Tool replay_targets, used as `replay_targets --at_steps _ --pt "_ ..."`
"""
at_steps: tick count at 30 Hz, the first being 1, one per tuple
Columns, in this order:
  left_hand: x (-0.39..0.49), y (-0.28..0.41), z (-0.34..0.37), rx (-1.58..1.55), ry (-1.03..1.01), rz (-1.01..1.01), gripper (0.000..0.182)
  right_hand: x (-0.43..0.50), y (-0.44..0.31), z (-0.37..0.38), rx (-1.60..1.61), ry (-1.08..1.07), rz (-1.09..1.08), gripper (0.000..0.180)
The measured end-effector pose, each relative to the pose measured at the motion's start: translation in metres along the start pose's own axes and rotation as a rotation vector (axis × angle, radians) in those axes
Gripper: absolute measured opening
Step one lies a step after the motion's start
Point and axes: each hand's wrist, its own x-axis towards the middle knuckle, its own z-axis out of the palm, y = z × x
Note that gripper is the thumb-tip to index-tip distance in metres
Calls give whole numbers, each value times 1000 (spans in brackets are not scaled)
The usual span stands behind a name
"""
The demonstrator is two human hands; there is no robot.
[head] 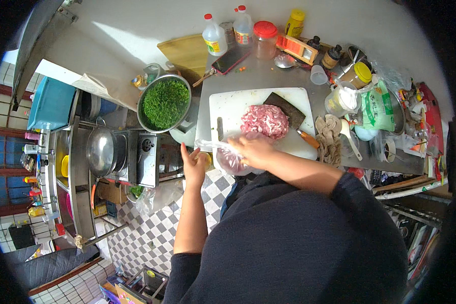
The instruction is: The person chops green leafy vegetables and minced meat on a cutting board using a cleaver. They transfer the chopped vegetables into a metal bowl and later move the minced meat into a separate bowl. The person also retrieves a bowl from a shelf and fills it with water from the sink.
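A mound of raw minced meat (pixel 265 121) lies on the white plastic cutting board (pixel 231 98). Beside it rests a cleaver, its dark blade (pixel 287 110) partly behind the meat and its wooden handle (pixel 308 139) towards the board's right edge. My right hand (pixel 255 151) grips a clear plastic bag (pixel 230 157) at the board's near edge; something pinkish shows inside the bag. To the left, my left hand (pixel 193 163) is raised with its fingers apart, near the bag's stretched end, and holds nothing that I can see. Chopped green herbs (pixel 165 104) fill a metal bowl (pixel 140 121) left of the board.
A smartphone (pixel 231 60), vinegar-like bottles (pixel 214 38), a red-lidded jar (pixel 265 40) and a grater (pixel 297 49) line the counter's back. Right of the board lie a crumpled cloth (pixel 328 138), a white spoon (pixel 350 140) and a green bag (pixel 378 106). A wok (pixel 102 150) stands at left.
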Motion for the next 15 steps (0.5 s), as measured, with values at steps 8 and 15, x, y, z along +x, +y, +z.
replay_targets --at_steps 8,15 --pt "-37 -14 -52 -76 175 -82 56 17 40 -62 575 379 -31 19" --pt "-69 -35 -57 -64 251 -232 55 47 121 -157 424 552 4 24"
